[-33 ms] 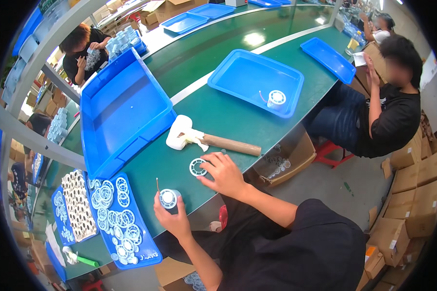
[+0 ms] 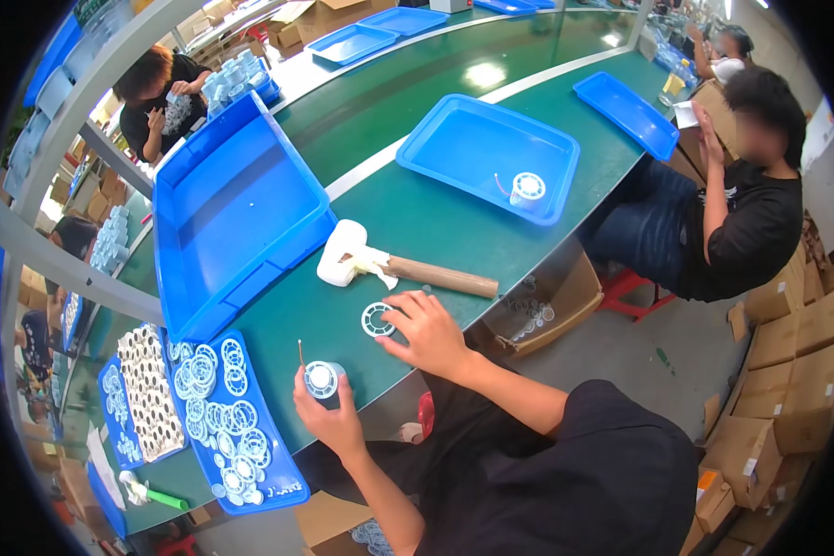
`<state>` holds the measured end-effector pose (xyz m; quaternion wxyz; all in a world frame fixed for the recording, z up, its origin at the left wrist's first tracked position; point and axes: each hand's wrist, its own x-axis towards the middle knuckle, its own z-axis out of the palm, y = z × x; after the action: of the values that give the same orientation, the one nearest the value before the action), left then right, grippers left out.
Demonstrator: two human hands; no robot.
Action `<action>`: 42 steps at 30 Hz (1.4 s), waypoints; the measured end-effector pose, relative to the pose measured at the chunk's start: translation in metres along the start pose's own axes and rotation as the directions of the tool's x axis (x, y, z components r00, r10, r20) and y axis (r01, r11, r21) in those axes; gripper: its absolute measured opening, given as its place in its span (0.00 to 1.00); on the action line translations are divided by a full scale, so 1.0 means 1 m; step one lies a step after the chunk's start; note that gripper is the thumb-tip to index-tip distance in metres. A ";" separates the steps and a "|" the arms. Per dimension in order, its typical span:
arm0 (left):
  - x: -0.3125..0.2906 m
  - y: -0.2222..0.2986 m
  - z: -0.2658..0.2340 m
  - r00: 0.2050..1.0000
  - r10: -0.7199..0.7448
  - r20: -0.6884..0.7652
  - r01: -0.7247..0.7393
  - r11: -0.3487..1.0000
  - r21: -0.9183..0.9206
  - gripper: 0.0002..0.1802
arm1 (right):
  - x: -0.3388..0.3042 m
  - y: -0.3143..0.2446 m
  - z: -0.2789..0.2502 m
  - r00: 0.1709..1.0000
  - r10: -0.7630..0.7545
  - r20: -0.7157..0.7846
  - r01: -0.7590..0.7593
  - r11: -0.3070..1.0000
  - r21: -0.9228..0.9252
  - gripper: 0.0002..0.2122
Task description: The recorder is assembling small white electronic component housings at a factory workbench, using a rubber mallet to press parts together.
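The left hand (image 2: 329, 424) was closed around a pale cup-shaped housing (image 2: 322, 381), low and left of centre in the frame, its thumb on one side and fingers on the other; I saw a thin reddish wire standing up from the housing's left side and a white slotted face on top. The right hand (image 2: 428, 335), near the middle of the frame, had its thumb and fingertips spread at the right edge of a white slotted ring (image 2: 366, 321), though from my distant seat I could not tell whether they pinched it or only touched it. The ring sat over the green table (image 2: 287, 310), just up and to the right of the housing and apart from it. Above both hands lay a mallet (image 2: 435, 275) with a wrapped white head and a wooden handle pointing right. At lower left I had a blue tray (image 2: 287, 493) scattered with pale rings and discs, and above it a deep blue bin (image 2: 236, 218). Toward the upper right, a shallow blue tray (image 2: 463, 139) bore another cup with a wire (image 2: 528, 190) (much like the held one, I thought). A seated co-worker (image 2: 751, 222) occupied the right side.
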<state>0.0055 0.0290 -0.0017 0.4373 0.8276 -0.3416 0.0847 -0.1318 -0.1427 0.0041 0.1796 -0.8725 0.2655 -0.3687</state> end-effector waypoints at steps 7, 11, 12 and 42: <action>0.000 0.000 0.000 1.000 0.007 0.002 -0.007 1.000 0.005 0.36 | 0.000 -0.001 -0.002 1.000 -0.004 0.000 0.004 1.000 -0.006 0.14; 0.000 0.003 -0.002 1.000 -0.003 0.017 0.003 1.000 0.011 0.35 | 0.000 -0.001 -0.002 1.000 -0.007 -0.010 0.007 1.000 0.000 0.14; 0.000 0.004 -0.003 0.999 -0.019 0.031 0.019 1.000 0.022 0.34 | 0.000 -0.001 -0.002 1.000 -0.006 -0.010 0.006 1.000 0.000 0.14; 0.000 0.002 -0.002 0.999 -0.017 0.029 0.016 1.000 0.021 0.34 | 0.000 0.000 -0.001 1.000 -0.004 0.007 0.004 1.000 -0.005 0.14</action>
<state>0.0046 0.0298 0.0009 0.4244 0.8360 -0.3402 0.0725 -0.1329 -0.1428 0.0045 0.1778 -0.8747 0.2641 -0.3654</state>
